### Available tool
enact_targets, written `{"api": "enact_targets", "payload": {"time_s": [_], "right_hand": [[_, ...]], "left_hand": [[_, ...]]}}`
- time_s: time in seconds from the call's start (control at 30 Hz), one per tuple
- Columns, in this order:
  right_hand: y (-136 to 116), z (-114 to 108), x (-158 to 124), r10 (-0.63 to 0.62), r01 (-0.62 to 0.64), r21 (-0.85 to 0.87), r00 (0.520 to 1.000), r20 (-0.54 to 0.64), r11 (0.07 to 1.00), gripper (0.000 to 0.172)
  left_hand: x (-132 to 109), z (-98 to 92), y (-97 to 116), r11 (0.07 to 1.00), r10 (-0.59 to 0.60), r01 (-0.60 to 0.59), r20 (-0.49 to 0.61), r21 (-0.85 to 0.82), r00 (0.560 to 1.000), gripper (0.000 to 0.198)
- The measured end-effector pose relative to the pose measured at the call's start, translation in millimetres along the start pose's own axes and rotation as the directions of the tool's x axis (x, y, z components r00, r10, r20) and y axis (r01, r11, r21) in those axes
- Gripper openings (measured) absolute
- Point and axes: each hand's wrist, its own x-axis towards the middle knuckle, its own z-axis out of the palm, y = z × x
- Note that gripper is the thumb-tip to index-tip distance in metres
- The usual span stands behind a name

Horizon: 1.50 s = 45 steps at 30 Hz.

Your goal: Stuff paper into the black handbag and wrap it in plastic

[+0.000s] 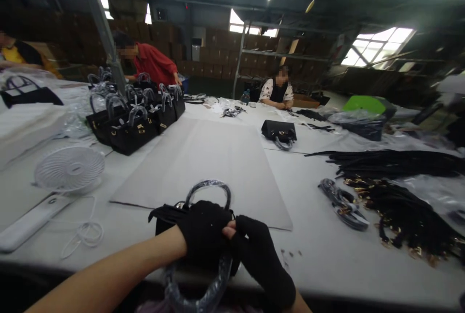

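Both my hands wear black fingerless gloves and meet on top of a small black handbag [165,221] at the near table edge. My left hand [203,230] grips the bag's top. My right hand [259,250] presses against the bag from the right, fingertips touching the left hand. One plastic-wrapped handle [209,187] arches up behind my hands, another plastic-wrapped handle [198,291] hangs toward me.
Several finished black handbags [134,124] stand at back left, one more handbag [279,132] lies mid-table. Black straps with gold hardware [399,206] pile at right. A white fan [69,170] and cable lie at left. Three people work at the far side.
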Motion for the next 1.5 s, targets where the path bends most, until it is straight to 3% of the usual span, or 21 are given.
{"api": "enact_targets", "payload": {"time_s": [0.13, 0.23, 0.3, 0.37, 0.47, 0.63, 0.73, 0.83, 0.9, 1.0, 1.07, 1.13, 1.2, 1.23, 1.3, 1.4, 1.43, 1.47, 1.5], "right_hand": [[1, -3, 1, 0.021, -0.018, 0.1, 0.999, -0.027, 0.995, 0.026], [9, -3, 5, -0.033, 0.048, 0.051, 0.969, -0.247, 0.998, 0.025], [14, 6, 11, -0.127, 0.113, -0.06, 0.939, -0.321, 0.992, 0.028], [21, 20, 17, -0.172, 0.137, -0.133, 0.935, -0.311, 0.982, 0.037], [34, 38, 25, -0.11, 0.067, -0.172, 0.961, -0.255, 0.983, 0.047], [51, 38, 32, -0.137, 0.078, -0.272, 0.969, -0.204, 0.959, 0.047], [58, 35, 36, -0.208, 0.142, -0.271, 0.951, -0.231, 0.952, 0.047], [64, 35, 37, -0.231, 0.167, -0.261, 0.944, -0.236, 0.951, 0.047], [66, 35, 36, -0.22, 0.16, -0.256, 0.948, -0.231, 0.954, 0.046], [67, 35, 35, -0.203, 0.137, -0.257, 0.946, -0.251, 0.957, 0.045], [65, 35, 36, -0.208, 0.14, -0.258, 0.942, -0.263, 0.956, 0.043], [61, 33, 36, -0.242, 0.173, -0.257, 0.933, -0.267, 0.951, 0.039], [53, 29, 34, -0.311, 0.232, -0.277, 0.906, -0.287, 0.932, 0.033], [47, 27, 32, -0.351, 0.266, -0.291, 0.888, -0.298, 0.919, 0.029], [34, 22, 28, -0.421, 0.328, -0.312, 0.853, -0.307, 0.892, 0.022], [16, 20, 23, -0.466, 0.383, -0.32, 0.85, -0.245, 0.867, 0.015], [12, 21, 22, -0.471, 0.396, -0.318, 0.858, -0.204, 0.861, 0.015], [10, 23, 20, -0.472, 0.409, -0.313, 0.867, -0.159, 0.857, 0.017], [8, 25, 19, -0.471, 0.42, -0.305, 0.875, -0.115, 0.855, 0.018]], "left_hand": [[-5, -0.3, 0, 0.996, -0.01, 0.006, -0.045, -0.094, 0.999, 0.025], [-8, 3.9, -2, 0.985, -0.074, 0.058, -0.098, -0.163, 0.992, 0.033], [-9, 8.7, -5, 0.989, -0.07, 0.051, -0.138, -0.139, 0.988, 0.031], [-9, 13.0, -9, 0.993, -0.069, 0.051, -0.168, -0.105, 0.983, 0.03], [-10, 15.4, -16, 0.992, -0.108, 0.091, -0.198, -0.091, 0.974, 0.028], [-34, 9.6, -35, 0.968, -0.241, 0.25, -0.232, 0.011, 0.942, 0.031], [-67, 8.5, -56, 0.914, -0.381, 0.404, -0.308, 0.012, 0.872, 0.032], [-107, 13.6, -86, 0.857, -0.483, 0.509, -0.475, -0.082, 0.735, 0.03], [-130, 22.7, -107, 0.821, -0.543, 0.546, -0.527, -0.168, 0.654, 0.031], [-146, 49.7, -132, 0.724, -0.682, 0.507, -0.375, -0.468, 0.628, 0.036], [-143, 75.1, -140, 0.541, -0.721, 0.396, -0.166, -0.742, 0.673, 0.038], [-135, 98.7, -140, 0.328, -0.682, 0.296, -0.008, -0.897, 0.731, 0.043], [-128, 112.3, -136, 0.257, -0.642, 0.266, 0.041, -0.929, 0.765, 0.047], [-126, 113.6, -134, 0.295, -0.645, 0.271, 0.019, -0.916, 0.764, 0.046], [-125, 104.3, -129, 0.435, -0.705, 0.301, -0.114, -0.849, 0.7, 0.041], [-126, 68.5, -121, 0.624, -0.757, 0.348, -0.431, -0.7, 0.491, 0.035], [-126, 53.9, -116, 0.671, -0.731, 0.337, -0.512, -0.661, 0.451, 0.032], [-124, 39.5, -110, 0.715, -0.69, 0.309, -0.561, -0.627, 0.458, 0.028], [-121, 26.2, -103, 0.752, -0.64, 0.264, -0.575, -0.604, 0.509, 0.025]]}}
